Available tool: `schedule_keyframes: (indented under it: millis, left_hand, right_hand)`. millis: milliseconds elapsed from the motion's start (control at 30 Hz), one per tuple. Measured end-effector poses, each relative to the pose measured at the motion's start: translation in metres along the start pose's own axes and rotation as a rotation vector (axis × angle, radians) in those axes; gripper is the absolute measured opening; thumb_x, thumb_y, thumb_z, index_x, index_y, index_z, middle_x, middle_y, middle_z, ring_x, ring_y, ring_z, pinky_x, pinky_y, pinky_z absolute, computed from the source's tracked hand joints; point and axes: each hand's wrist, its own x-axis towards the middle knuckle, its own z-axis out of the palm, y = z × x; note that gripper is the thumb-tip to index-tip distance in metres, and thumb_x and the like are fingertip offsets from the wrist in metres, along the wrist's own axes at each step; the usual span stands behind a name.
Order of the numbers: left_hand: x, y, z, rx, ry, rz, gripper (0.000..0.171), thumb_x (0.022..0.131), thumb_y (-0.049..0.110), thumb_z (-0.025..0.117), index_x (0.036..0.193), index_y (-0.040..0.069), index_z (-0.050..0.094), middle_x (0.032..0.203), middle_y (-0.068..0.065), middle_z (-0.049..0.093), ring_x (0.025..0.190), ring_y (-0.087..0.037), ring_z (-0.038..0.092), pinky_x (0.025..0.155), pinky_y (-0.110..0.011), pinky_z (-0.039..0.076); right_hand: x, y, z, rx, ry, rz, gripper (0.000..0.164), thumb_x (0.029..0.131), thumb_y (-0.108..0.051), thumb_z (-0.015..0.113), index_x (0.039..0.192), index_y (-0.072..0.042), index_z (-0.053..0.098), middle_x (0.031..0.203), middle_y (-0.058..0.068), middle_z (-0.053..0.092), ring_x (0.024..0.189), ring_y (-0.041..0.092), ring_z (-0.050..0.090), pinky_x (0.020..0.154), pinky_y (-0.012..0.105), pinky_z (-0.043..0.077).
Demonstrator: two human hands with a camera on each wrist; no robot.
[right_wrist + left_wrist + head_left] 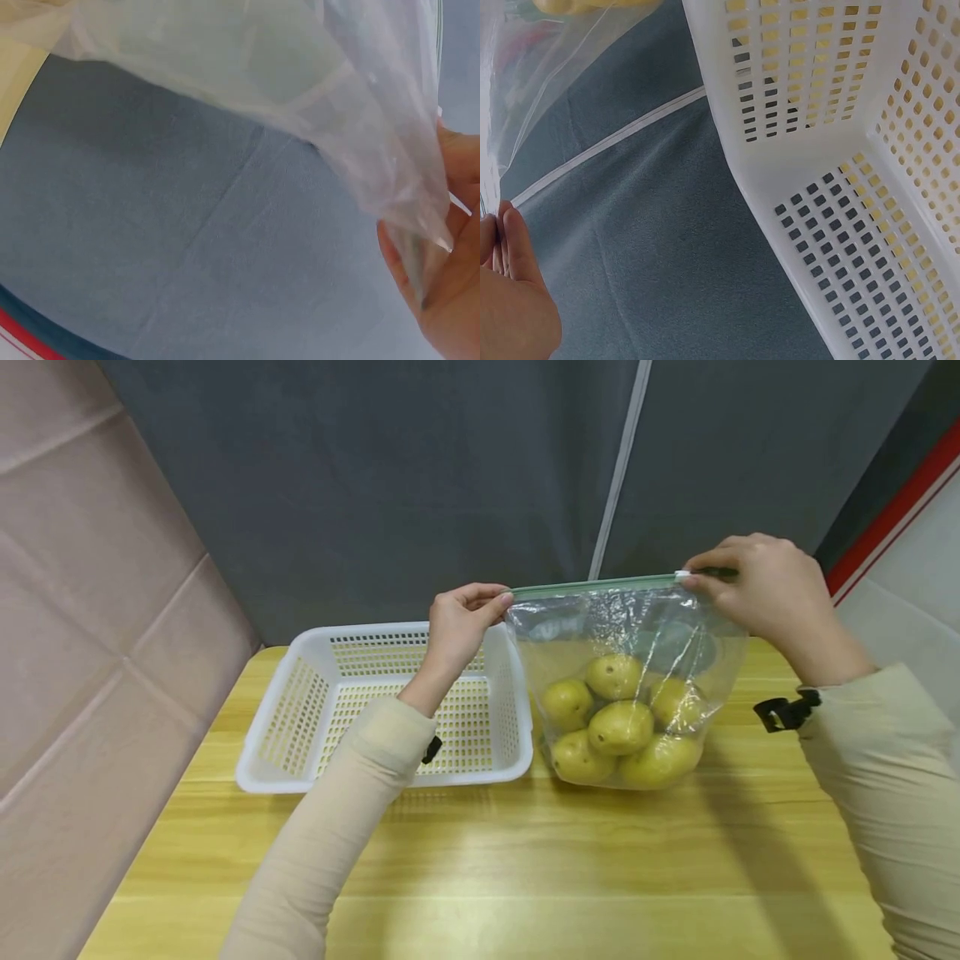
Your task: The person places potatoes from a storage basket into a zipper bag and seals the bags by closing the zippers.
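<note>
A clear zip bag [637, 614] with a green top strip hangs upright, its lower part holding several yellow potatoes [621, 727]. At the bag's top left corner, my left hand [457, 631] pinches the strip between thumb and fingers. My right hand [776, 589] pinches the white slider [682, 576] near the right end of the strip. In the left wrist view the left hand [514, 307] holds the bag's edge. The right wrist view has loose film [262, 67] drooping beside the right hand [461, 300], a corner of it against the palm.
A white perforated plastic basket [480, 777] stands on the wooden table [525, 877], left of the bag and beneath my left forearm. Behind the table hangs a dark grey curtain [375, 493]. A pinkish padded wall [97, 635] borders the left side.
</note>
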Motion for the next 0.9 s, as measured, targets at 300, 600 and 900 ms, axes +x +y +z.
schedule_keyframes:
  millis: [300,600,900]
  left_hand:
    - [0.001,-0.004,-0.003,0.021,0.019,0.004,0.022,0.087,0.018,0.070,0.103,0.004,0.073,0.098,-0.015,0.074,0.073,-0.004,0.066,0.077,-0.025,0.058]
    - [0.001,-0.006,-0.003,0.002,0.016,0.016,0.022,0.086,0.017,0.070,0.103,0.003,0.073,0.097,-0.014,0.074,0.073,-0.003,0.065,0.076,-0.024,0.058]
    - [0.000,-0.007,-0.003,0.017,0.013,0.013,0.022,0.087,0.017,0.069,0.104,0.005,0.073,0.098,-0.014,0.074,0.075,-0.004,0.066,0.082,-0.032,0.058]
  right_hand:
    - [-0.002,0.015,0.001,0.090,0.032,0.055,0.038,0.097,-0.030,0.054,0.117,0.001,0.066,0.116,0.027,0.063,0.092,0.040,0.057,0.065,0.040,0.042]
    - [-0.002,0.023,0.003,0.243,-0.007,0.162,0.044,0.095,-0.038,0.054,0.120,-0.003,0.066,0.118,0.027,0.063,0.086,0.023,0.058,0.053,0.014,0.035]
    - [-0.002,0.025,0.004,0.317,-0.042,0.199,0.047,0.092,-0.045,0.057,0.128,-0.014,0.063,0.131,0.021,0.058,0.077,-0.012,0.042,0.058,0.014,0.038]
